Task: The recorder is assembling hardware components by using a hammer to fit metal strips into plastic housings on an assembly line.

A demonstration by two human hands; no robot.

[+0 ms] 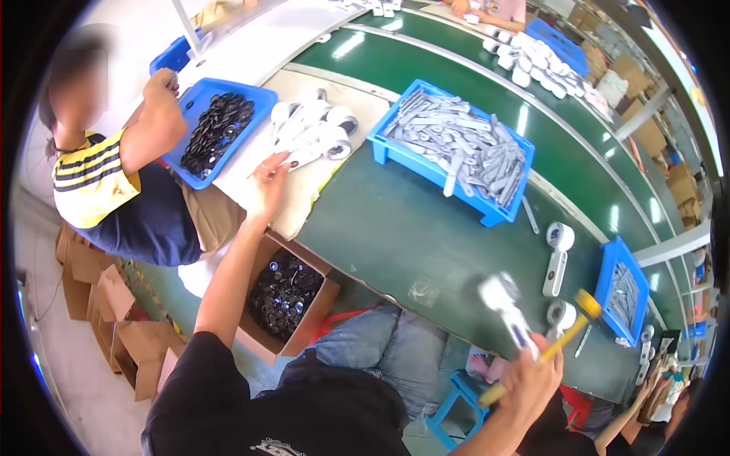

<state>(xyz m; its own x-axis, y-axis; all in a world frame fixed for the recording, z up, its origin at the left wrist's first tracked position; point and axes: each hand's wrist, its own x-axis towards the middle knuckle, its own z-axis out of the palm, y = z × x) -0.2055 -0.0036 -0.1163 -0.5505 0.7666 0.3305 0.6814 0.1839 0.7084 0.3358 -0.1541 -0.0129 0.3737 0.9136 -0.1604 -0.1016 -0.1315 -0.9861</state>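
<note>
Hands spread apart, right (531, 380) gripping hammer (563, 339), left (268, 179) perhaps pinching casing (306, 156).

Shows blue tray (263, 96) of blk discs (218, 133) beside co-worker (156, 224) in yel. sleeve (91, 209) at L, w/ brn carton (327, 304) of similar discs (285, 296) lower ctr-L, open boxes (148, 346) far L, blue stool (458, 406) lower ctr-R, pink-shirted person (506, 10) up top & cardboard boxes (646, 137) top R.

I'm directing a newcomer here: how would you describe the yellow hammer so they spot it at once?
Start at the dark green worktable and go to its near right side, to the person's right hand. That hand holds the yellow hammer together with a white part. The hammer's yellow head and handle set it apart from that white part.
</note>
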